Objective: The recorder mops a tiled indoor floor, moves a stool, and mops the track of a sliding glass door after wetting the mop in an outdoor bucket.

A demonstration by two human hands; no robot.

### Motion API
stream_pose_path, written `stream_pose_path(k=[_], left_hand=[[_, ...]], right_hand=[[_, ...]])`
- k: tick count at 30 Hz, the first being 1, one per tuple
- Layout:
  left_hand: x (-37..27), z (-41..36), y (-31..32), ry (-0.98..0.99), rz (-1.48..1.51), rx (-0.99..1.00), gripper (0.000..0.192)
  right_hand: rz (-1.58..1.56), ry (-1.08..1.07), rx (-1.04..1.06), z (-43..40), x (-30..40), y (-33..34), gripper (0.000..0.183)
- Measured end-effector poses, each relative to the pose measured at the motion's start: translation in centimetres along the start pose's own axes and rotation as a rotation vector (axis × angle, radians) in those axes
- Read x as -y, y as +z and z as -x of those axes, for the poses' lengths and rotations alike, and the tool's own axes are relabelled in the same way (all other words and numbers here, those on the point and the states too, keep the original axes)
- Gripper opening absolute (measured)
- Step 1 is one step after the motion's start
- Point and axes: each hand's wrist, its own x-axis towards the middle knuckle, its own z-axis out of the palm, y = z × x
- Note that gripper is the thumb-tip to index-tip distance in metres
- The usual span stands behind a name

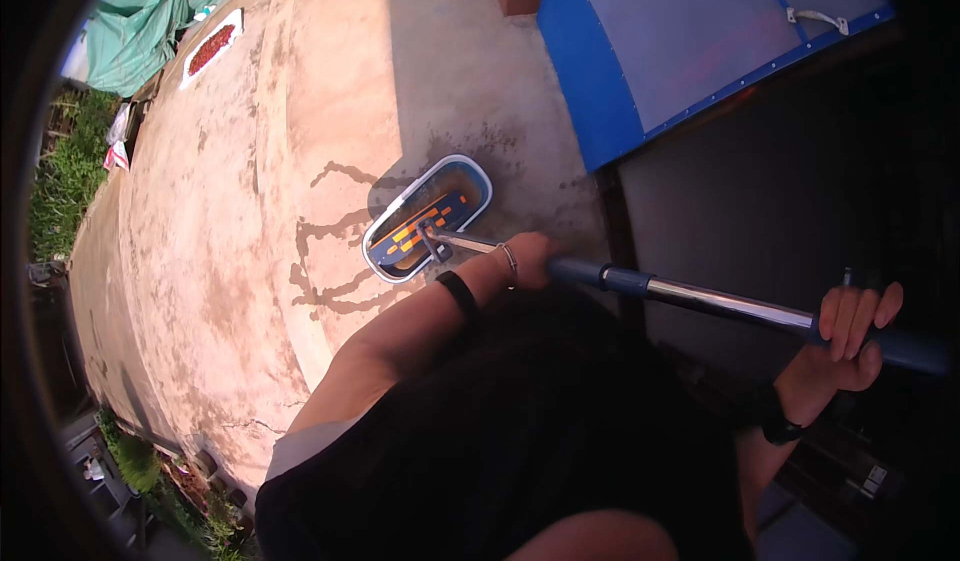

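A flat mop's rectangular head [420, 229], dark blue with orange and yellow parts, sits tilted inside an oblong bucket [486, 178] with a white rim. Dirty brownish water shows around it in the bucket. From the head, the metal and blue mop pole [731, 306] runs up to the right across my front. My left hand [534, 259], below a bracelet and a black wristband, grips the lower pole. Higher up, near the blue end grip, my right hand [851, 332] has its fingers curled around the pole.
Wet streaks mark the concrete floor [225, 261] around the bucket. A blue-framed door panel [600, 73] with a handle stands open at the upper right, beside a dark doorway. A white tray of red items [211, 49] lies far off near a green tarp [146, 25].
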Motion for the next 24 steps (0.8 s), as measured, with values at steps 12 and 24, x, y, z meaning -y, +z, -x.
stream_pose_path(k=[12,24], left_hand=[[-1.1,0.3,-1.7,-0.079,0.039,0.006,0.028],[-1.5,1.3,-1.7,-0.108,0.000,-0.035,0.030]], right_hand=[[-0.005,0.018,0.128,-1.8,-0.6,-0.8,0.027],[-0.112,0.072,0.060,-2.1,-1.8,-1.9,0.022]])
